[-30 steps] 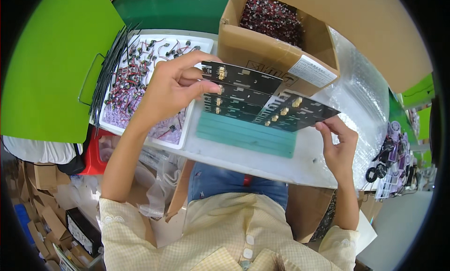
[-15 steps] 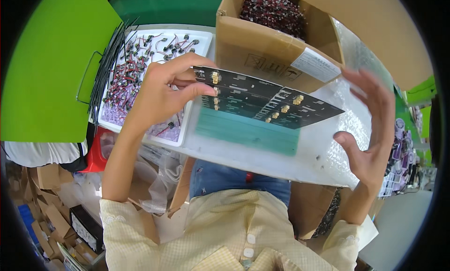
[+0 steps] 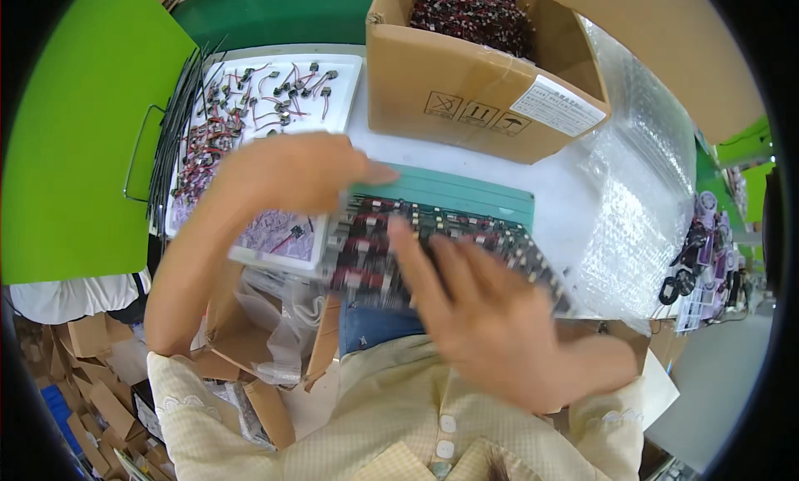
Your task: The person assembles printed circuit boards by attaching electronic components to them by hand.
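Observation:
A dark circuit board (image 3: 366, 252), smeared by motion, is tilted over the near edge of the table. Rows of small dark, red and pale parts show on its face. My left hand (image 3: 291, 175) is at the board's far left corner, fingers bent over its edge; the thumb is hidden. My right hand (image 3: 491, 331) reaches across the board from the near right, blurred, with its fingers stretched out and apart over the board's face. Whether those fingers touch the board I cannot tell. Beneath and beyond it lies a flat teal block (image 3: 466, 191).
On the left, a white tray (image 3: 354, 90) holds many small wired parts, with black cable ties (image 3: 173, 144) beside it. An open cardboard box (image 3: 408, 90) full of red and black wired pieces stands behind. Bubble wrap (image 3: 637, 206) covers the right side.
The circuit board has come lower and nearer, and now shows a face crowded with parts. My right hand has swung in from the right over it; my left hand has turned knuckles-up.

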Demonstrator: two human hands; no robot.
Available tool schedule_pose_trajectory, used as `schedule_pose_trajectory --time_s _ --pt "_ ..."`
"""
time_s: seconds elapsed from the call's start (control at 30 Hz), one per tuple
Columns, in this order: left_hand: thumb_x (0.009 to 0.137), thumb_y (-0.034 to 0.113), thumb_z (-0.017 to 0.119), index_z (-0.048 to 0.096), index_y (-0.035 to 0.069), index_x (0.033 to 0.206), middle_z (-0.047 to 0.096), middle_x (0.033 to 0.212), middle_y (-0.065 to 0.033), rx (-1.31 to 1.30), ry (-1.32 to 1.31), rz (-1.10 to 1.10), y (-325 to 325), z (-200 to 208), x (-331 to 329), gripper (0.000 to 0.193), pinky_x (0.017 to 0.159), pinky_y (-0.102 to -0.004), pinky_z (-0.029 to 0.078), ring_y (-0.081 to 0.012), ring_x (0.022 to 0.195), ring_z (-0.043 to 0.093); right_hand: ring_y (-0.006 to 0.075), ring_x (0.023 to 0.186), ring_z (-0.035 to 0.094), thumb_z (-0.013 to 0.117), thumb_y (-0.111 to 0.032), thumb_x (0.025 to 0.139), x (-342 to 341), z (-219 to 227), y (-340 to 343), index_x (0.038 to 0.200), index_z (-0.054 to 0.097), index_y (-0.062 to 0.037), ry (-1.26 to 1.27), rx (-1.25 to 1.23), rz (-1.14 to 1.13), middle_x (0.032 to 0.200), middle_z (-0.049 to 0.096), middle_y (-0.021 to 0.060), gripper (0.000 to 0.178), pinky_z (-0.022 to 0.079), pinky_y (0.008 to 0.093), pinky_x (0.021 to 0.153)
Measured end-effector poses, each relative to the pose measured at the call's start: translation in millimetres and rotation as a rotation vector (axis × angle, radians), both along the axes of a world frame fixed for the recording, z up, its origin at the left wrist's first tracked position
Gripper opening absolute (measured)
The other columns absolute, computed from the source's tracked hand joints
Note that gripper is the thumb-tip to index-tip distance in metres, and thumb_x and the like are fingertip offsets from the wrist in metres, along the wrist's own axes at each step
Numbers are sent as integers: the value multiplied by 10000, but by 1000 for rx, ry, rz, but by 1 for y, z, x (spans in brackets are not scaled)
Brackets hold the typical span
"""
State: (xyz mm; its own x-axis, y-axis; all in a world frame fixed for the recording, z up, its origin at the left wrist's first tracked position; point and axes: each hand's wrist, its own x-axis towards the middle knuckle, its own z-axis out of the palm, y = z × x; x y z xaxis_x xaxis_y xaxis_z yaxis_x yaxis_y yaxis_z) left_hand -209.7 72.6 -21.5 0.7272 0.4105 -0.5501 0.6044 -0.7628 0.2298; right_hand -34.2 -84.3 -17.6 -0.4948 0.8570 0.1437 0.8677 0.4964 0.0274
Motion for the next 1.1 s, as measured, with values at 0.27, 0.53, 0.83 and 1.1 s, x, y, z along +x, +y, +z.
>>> schedule_pose_trajectory --time_s 0.27,0.53,0.83,1.1 --pt "666 -134 467 466 113 1367 481 1372 -97 124 -256 -19 -16 -33 -30 744 935 -408 464 -297 1191 519 318 1051 628 486 -79 897 -12 -78 -53 1128 615 67 53 167 114 1131 635 215 302 516 364 898" --pt "778 10 664 565 115 1291 682 1098 -101 -288 -768 279 -5 1 -63 533 774 -300 528 -210 930 671 260 747 684 595 8 776 51 67 6 1076 642 22 588 -247 -133 929 681 182 303 527 293 706" --pt "853 105 668 643 12 741 658 638 -35 -166 -1196 566 -66 13 5 147 441 -186 391 -55 488 556 54 689 513 658 -168 882 88 66 22 1031 619 40 1436 -213 -335 827 631 10 259 390 184 608" --pt "807 33 650 525 3 662 449 486 -66 -34 -1246 684 -68 7 15 194 410 -248 319 -79 404 420 147 771 578 655 -64 854 63 38 -27 1022 603 87 1213 69 -399 899 653 119 232 447 253 698"
